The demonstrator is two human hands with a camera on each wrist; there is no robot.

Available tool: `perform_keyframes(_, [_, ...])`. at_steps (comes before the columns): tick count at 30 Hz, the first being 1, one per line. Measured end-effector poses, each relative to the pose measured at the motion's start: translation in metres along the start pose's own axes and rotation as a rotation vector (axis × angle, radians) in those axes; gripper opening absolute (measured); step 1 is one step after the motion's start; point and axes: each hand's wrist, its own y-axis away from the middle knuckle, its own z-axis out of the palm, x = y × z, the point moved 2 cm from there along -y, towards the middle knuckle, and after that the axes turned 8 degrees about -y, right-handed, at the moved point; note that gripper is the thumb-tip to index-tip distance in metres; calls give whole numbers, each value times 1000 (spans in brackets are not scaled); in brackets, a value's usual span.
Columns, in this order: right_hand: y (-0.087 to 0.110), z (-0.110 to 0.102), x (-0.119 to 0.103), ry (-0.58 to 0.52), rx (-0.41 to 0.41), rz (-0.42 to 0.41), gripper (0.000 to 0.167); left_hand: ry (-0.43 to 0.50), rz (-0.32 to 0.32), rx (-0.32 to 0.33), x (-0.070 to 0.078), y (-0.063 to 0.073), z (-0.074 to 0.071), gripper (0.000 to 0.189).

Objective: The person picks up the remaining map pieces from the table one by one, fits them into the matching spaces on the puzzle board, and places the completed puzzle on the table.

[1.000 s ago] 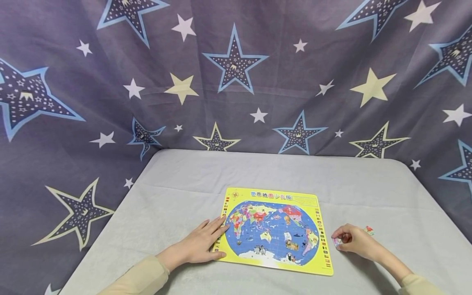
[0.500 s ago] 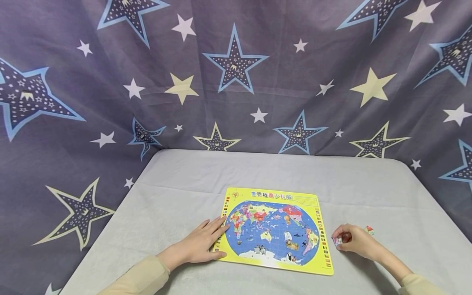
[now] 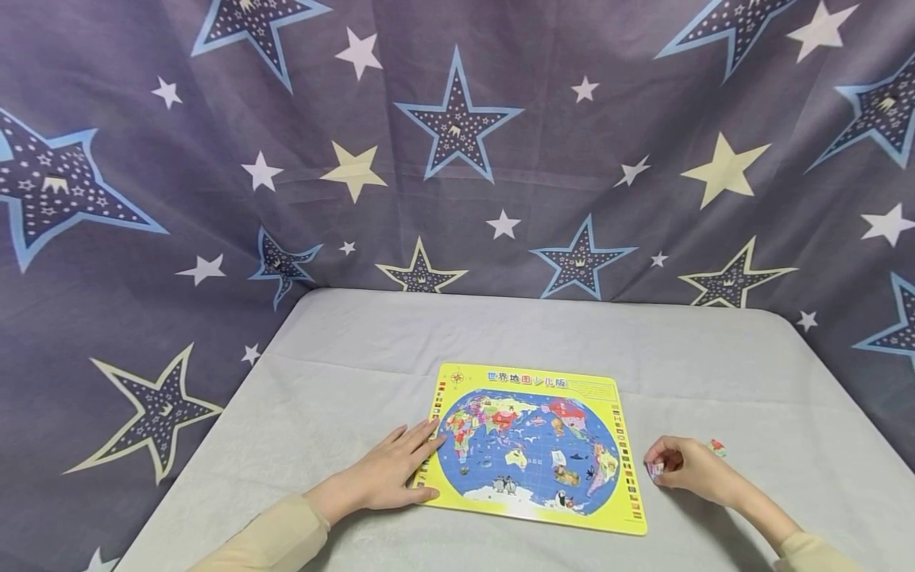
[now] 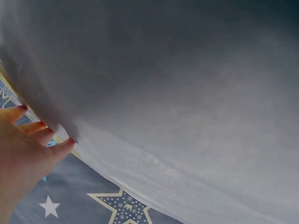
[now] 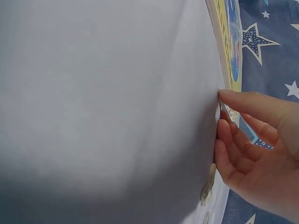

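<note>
Map board (image 3: 531,450) is lying flat on the grey-covered desk (image 3: 557,334), and nearly nothing is changing around it: compared with one second ago, both hands are keeping their places. The left hand (image 3: 389,475) is resting on the left edge of the board, its fingers lying straight and slightly parted. The right hand (image 3: 689,470) is pinching a small piece (image 3: 655,470) between thumb and fingers, and it is staying just beside the right edge of the board, apart from it in the head view. Whether this piece is also touching the desk, I cannot tell. Another loose piece (image 3: 717,447), showing some red, is lying on the desk just beyond the right hand. For the work in hand, this stillness is seeming to me like a short pause: the pinched piece is waiting outside the board while the left hand is probably steadying it.
</note>
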Motion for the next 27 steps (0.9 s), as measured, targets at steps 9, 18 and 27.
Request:
perform_keyframes(9, [-1, -1, 2, -43, -27, 3, 13, 6, 5, 1, 0, 0, -1, 79])
perform_keyframes(18, [-1, 0, -2, -54, -9, 70, 11, -2, 8, -4, 0, -1, 0, 80])
perform_keyframes(27, [-4, -1, -5, -31, 66, 92, 11, -11, 12, 14, 0, 0, 0, 79])
